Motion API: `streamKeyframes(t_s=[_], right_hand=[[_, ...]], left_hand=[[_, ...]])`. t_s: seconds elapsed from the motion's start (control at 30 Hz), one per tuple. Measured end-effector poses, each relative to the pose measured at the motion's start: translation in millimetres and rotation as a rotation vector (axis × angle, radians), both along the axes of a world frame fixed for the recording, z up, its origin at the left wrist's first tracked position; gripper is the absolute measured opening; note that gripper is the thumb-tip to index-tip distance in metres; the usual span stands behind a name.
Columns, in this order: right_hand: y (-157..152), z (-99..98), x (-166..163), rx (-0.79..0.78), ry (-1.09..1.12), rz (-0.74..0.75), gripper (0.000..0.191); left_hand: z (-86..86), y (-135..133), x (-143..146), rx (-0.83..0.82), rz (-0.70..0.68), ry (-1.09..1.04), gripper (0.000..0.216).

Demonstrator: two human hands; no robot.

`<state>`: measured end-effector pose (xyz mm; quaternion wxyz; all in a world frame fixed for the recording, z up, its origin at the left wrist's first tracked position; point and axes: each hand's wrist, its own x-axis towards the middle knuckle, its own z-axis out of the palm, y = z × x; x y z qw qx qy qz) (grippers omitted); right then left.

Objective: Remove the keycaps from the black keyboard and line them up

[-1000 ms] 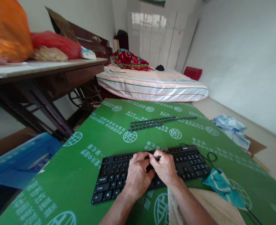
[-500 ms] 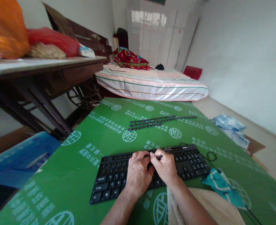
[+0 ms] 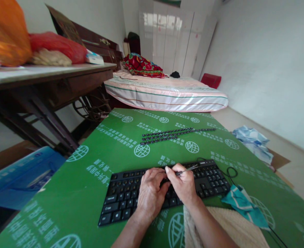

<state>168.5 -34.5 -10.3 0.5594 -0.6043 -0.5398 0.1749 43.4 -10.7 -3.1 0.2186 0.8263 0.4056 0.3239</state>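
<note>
A person's two bare hands meet over a black keyboard point(image 3: 205, 182) at the near side of a green table point(image 3: 84, 186). The left hand point(image 3: 153, 191) rests on the keys, fingers bent; whether its fingertips grip anything is hidden. The right hand point(image 3: 181, 182) pinches a thin metal tool point(image 3: 192, 168), its bare end slanting out toward the far right. That narrow pinch could let the tool slip and scratch or flick a key; light pressure from the left hand could let the keyboard slide. The keyboard's long axis runs left to right, its right end, with the number pad, angled away from the person. Beyond lie rows of small dark pieces point(image 3: 167, 135)
</note>
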Motion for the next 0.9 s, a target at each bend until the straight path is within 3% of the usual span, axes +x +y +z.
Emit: streamKeyframes(t_s=[0.37, 0.7, 0.8, 0.9], right_hand=[[-7.0, 7.3, -3.4, 0.096, -0.078, 0.021, 0.030], [-6.1, 16.8, 9.5, 0.200, -0.211, -0.077, 0.024], [-8.0, 21.8, 13.6, 0.222, -0.363, -0.046, 0.020], [-11.7, 24.7, 15.3, 0.142, -0.426, 0.069, 0.013]], left_hand=[[-4.3, -1.5, -4.6, -0.099, 0.070, -0.150, 0.018], [-10.6, -1.3, -6.3, -0.168, 0.117, -0.314, 0.014], [-13.1, -0.6, -7.7, -0.204, 0.143, -0.363, 0.013], [-15.3, -0.4, -8.9, -0.225, 0.145, -0.397, 0.012]])
